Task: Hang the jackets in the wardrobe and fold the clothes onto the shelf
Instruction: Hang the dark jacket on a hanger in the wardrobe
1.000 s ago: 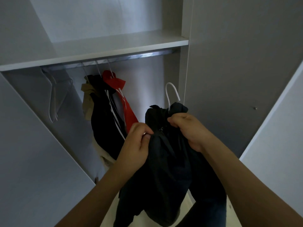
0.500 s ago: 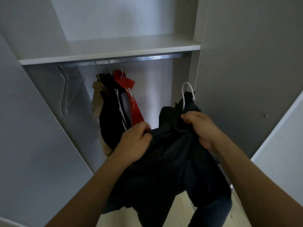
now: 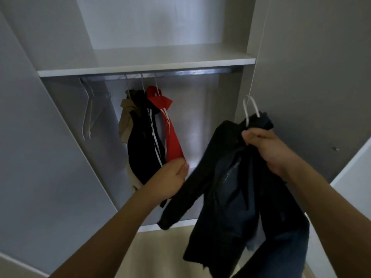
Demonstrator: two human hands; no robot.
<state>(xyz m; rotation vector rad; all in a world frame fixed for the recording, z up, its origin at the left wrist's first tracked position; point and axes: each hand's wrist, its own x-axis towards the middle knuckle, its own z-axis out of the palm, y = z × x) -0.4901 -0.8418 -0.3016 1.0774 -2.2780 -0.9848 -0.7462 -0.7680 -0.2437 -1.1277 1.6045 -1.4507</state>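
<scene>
1. A person stands before an open wardrobe, holding a dark jacket on a white hanger in front of the right half of the opening, below the rail.

2. The right hand grips the jacket's collar and the hanger's neck together, fingers curled tight round both; the hook stands clear above the fist.

3. The left hand is at the jacket's left shoulder or sleeve. Its fingers look loosely curled, thumb forward, but whether they pinch the cloth or only touch it cannot be told.

4. The jacket looks soft and limp. It sags in folds from the hanger, one sleeve trailing down to the left. It appears light enough for one hand, though it offers no stiffness of its own.

5. The firm hold is the hanger's neck, just under the hook. The cloth alone would likely slide or bunch.

6. On the rail hang a red jacket, a black one with white stripes and a tan one, with bare hangers further left. Free rail lies to the right of them.

7. The shelf sits above the rail.
</scene>
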